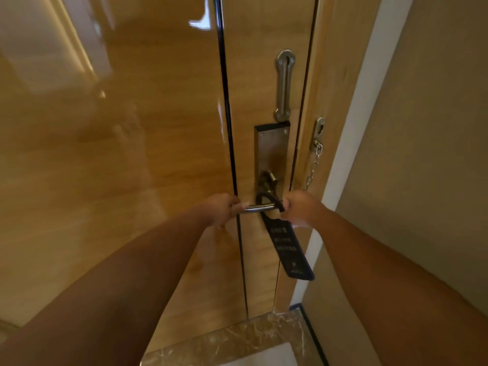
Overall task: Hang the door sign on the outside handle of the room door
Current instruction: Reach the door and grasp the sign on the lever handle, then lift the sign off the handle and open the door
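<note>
A glossy wooden door [158,154] fills the view, shut against its frame. A silver lever handle [260,207] sticks out from a tall metal lock plate [270,149]. A dark door sign [289,249] with pale lettering hangs tilted down to the right, its loop around the handle near the plate. My left hand [220,210] grips the free end of the handle. My right hand [299,208] pinches the top of the sign beside the loop.
A metal slide bar [284,85] sits above the lock plate, and a security chain [314,165] hangs from the door frame at the right. A beige wall [422,154] stands on the right. Marble floor [250,339] lies below.
</note>
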`<state>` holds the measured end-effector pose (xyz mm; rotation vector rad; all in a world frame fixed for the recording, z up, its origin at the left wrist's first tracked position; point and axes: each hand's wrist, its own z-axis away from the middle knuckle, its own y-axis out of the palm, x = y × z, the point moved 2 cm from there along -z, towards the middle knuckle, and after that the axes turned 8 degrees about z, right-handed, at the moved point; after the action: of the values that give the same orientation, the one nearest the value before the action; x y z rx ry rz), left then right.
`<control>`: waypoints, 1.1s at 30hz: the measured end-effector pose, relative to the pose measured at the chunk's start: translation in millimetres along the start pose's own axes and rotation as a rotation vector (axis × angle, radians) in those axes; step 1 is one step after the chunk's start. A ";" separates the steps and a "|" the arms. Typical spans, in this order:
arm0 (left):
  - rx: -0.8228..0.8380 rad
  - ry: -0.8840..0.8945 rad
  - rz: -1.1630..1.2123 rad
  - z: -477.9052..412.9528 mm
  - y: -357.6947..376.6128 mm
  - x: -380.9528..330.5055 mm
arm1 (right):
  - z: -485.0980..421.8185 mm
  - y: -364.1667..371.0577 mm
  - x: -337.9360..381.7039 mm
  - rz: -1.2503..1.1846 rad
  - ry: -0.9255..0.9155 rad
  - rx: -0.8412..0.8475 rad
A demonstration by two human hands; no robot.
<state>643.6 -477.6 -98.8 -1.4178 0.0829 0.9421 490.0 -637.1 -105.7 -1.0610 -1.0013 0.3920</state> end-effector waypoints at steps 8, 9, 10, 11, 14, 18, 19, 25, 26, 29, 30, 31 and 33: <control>-0.153 -0.144 0.223 27.8 -39.9 39.0 | 0.6 40.1 85.4 -0.285 -0.072 0.178; -0.151 -0.145 0.240 30.0 -42.6 42.7 | 1.5 43.4 88.8 -0.307 -0.080 0.212; -0.139 -0.142 0.255 31.0 -44.2 44.4 | 3.0 44.3 88.7 -0.320 -0.085 0.244; -0.125 -0.137 0.282 31.4 -44.7 44.2 | 4.5 44.3 85.2 -0.335 -0.086 0.275; -0.134 -0.126 0.419 22.4 -40.6 33.4 | 11.7 36.6 57.2 -0.390 -0.045 0.343; -0.112 0.011 0.287 -1.8 -21.2 -3.5 | 30.2 17.5 3.0 -0.496 0.077 0.306; -0.068 0.045 0.202 -9.6 -12.1 -17.2 | 35.5 11.5 -12.4 -0.520 0.105 0.283; 0.098 -0.017 -0.198 -52.7 40.8 -60.1 | 60.7 -15.7 -85.4 -0.562 0.220 0.193; 0.073 -0.020 -0.201 -57.4 45.7 -60.3 | 64.0 -18.3 -96.0 -0.564 0.235 0.187; 0.001 -0.021 -0.168 -65.5 55.8 -56.6 | 71.2 -18.9 -120.4 -0.548 0.271 0.197; -0.021 -0.034 -0.171 -69.1 58.1 -55.5 | 72.1 -16.6 -127.3 -0.548 0.286 0.205; -0.037 -0.050 -0.180 -72.0 59.2 -54.4 | 72.8 -13.6 -132.5 -0.547 0.298 0.213; -0.014 -0.077 -0.194 -76.2 57.3 -54.0 | 72.9 -8.0 -140.8 -0.540 0.319 0.232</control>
<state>610.4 -577.3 -129.8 -1.3743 -0.1174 0.8361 354.1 -699.6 -158.8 -0.5865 -0.8867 -0.1015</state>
